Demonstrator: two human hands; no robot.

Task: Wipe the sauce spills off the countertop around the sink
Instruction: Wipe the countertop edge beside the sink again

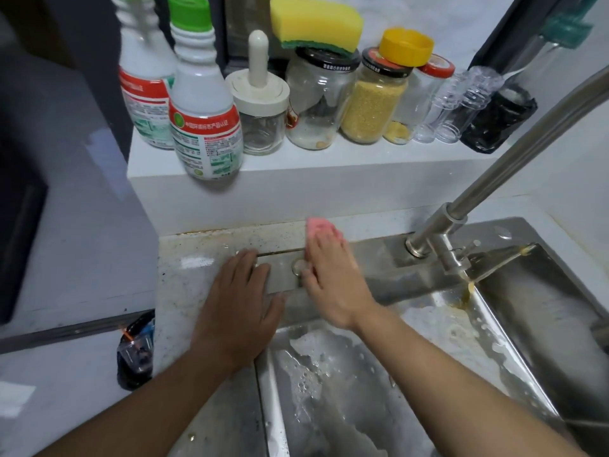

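The steel sink [543,324] fills the lower right of your view, its basin wet and foamy. The speckled countertop [184,291] wraps its left and back edges, below a white ledge [296,192] crowded with detergent bottles [204,110], jars [321,103] and an unused yellow sponge [316,23]. The faucet [494,173] angles in from the upper right.

Your left hand [240,301] lies flat where the counter meets the sink's rim, fingers straight and spread, holding nothing; it looks to be bracing you. Your right hand [333,278] reaches to the back strip just left of the faucet base, fingers extended and pressing down on a pink cloth [321,230]. It is pushing the cloth flat, not clutching it. The cloth sits on the narrow band of counter between the sink's back rim and the foot of the ledge.

The job looks partly done at best. A brownish film [230,234] runs along that back band to the left of the cloth, darkest in the seam under the ledge — ground your cloth has yet to clear. A yellow-brown dribble [468,288] clings to the sink's rim below the faucet and trails into the basin. The counter under and beside your left hand reads cleaner, though glare makes that hard to confirm.
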